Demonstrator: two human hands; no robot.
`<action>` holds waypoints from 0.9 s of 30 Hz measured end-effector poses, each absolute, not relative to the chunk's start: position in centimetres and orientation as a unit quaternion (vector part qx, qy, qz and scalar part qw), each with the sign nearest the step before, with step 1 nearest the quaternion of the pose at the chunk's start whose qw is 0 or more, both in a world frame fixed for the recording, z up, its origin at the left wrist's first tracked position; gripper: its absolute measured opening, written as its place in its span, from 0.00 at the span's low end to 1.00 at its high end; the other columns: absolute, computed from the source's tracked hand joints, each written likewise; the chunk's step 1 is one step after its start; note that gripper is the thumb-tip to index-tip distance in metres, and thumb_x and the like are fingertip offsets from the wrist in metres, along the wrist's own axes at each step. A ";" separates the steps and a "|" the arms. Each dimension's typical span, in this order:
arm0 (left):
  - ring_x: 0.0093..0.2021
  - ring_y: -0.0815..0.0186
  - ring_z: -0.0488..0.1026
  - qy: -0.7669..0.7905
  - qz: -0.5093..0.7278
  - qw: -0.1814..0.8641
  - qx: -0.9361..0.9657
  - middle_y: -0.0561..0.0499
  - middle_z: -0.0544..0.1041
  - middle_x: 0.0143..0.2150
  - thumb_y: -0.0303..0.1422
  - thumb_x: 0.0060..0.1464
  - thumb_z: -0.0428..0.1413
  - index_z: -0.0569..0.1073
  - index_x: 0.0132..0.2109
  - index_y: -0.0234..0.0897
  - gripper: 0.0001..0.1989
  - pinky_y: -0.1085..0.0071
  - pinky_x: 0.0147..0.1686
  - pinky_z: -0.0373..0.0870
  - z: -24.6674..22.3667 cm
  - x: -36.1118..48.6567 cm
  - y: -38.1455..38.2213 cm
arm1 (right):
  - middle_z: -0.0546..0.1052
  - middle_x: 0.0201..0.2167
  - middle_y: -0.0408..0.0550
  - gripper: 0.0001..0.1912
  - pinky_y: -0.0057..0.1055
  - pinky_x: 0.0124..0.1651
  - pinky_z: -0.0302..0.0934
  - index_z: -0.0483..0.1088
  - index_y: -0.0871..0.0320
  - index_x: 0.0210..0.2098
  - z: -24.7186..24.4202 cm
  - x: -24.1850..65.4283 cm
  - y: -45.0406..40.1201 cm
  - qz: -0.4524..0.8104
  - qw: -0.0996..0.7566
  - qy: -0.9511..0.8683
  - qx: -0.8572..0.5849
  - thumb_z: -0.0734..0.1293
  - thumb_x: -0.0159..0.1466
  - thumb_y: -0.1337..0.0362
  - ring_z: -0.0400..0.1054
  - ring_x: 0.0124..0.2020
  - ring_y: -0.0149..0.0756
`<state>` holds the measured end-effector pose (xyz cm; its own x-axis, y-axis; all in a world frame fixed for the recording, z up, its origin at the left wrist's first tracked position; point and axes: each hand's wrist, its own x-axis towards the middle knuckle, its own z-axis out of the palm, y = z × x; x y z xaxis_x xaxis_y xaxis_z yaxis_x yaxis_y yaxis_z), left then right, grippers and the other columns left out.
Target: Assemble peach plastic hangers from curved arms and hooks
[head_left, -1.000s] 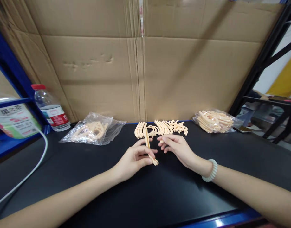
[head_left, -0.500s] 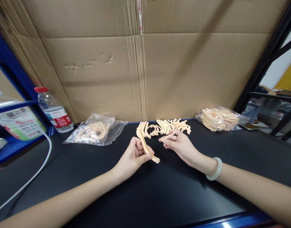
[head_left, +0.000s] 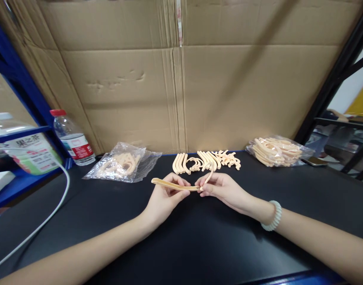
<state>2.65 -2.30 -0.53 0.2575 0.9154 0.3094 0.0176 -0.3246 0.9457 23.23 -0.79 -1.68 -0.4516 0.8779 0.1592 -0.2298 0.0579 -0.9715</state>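
Note:
My left hand [head_left: 163, 200] is closed on a long cream plastic hanger arm [head_left: 165, 183], pinched between thumb and fingers and lying nearly level. In my right hand [head_left: 227, 190] is a small curved cream hook [head_left: 211, 171], its bend pointing up. The right end of the hanger arm meets the lower end of the hook at my right fingertips. Whether the two are joined there I cannot tell. Just behind my hands lie more hanger arms [head_left: 179, 163], some curved pieces [head_left: 195, 164] and a cluster of small hooked pieces [head_left: 229, 158].
A clear bag of cream parts [head_left: 122, 164] lies at left, another filled bag [head_left: 275, 150] at right beside a phone [head_left: 316, 161]. A red-capped bottle [head_left: 76, 144] and a white cable [head_left: 55, 208] are on the left. A cardboard wall [head_left: 134, 99] backs the black table [head_left: 181, 253].
The hanger arm has turned from steeply slanted to nearly level. My right hand has come closer with the hook, now upright, and its end touches the arm's end.

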 end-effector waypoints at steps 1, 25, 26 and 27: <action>0.38 0.64 0.74 0.358 0.490 0.458 0.650 0.51 0.75 0.33 0.32 0.48 0.63 0.67 0.31 0.36 0.11 0.67 0.41 0.69 -0.5 2.6 -2.3 | 0.76 0.40 0.48 0.12 0.33 0.44 0.68 0.74 0.60 0.34 -1.6 23.2 -0.8 0.635 0.437 -0.573 -0.277 0.75 0.56 0.58 0.72 0.38 0.32; 0.34 0.63 0.76 0.347 0.470 0.410 0.701 0.48 0.78 0.33 0.30 0.48 0.63 0.67 0.28 0.36 0.10 0.68 0.34 0.70 -0.5 2.7 -2.6 | 0.77 0.29 0.46 0.15 0.30 0.40 0.69 0.70 0.62 0.33 -1.5 23.5 -0.7 0.677 0.392 -0.563 -0.267 0.75 0.56 0.58 0.75 0.32 0.32; 0.34 0.64 0.76 0.344 0.470 0.410 0.702 0.49 0.78 0.33 0.30 0.48 0.63 0.67 0.28 0.36 0.10 0.68 0.34 0.70 -0.5 2.7 -2.6 | 0.77 0.29 0.46 0.15 0.30 0.39 0.69 0.70 0.62 0.33 -1.5 23.5 -0.7 0.675 0.393 -0.563 -0.270 0.75 0.56 0.58 0.75 0.32 0.32; 0.34 0.64 0.76 0.341 0.469 0.410 0.704 0.49 0.78 0.33 0.29 0.48 0.63 0.67 0.28 0.36 0.10 0.68 0.34 0.70 -0.5 2.7 -2.6 | 0.77 0.28 0.46 0.15 0.30 0.39 0.69 0.70 0.62 0.32 -1.5 23.5 -0.7 0.672 0.395 -0.563 -0.274 0.75 0.56 0.57 0.75 0.31 0.32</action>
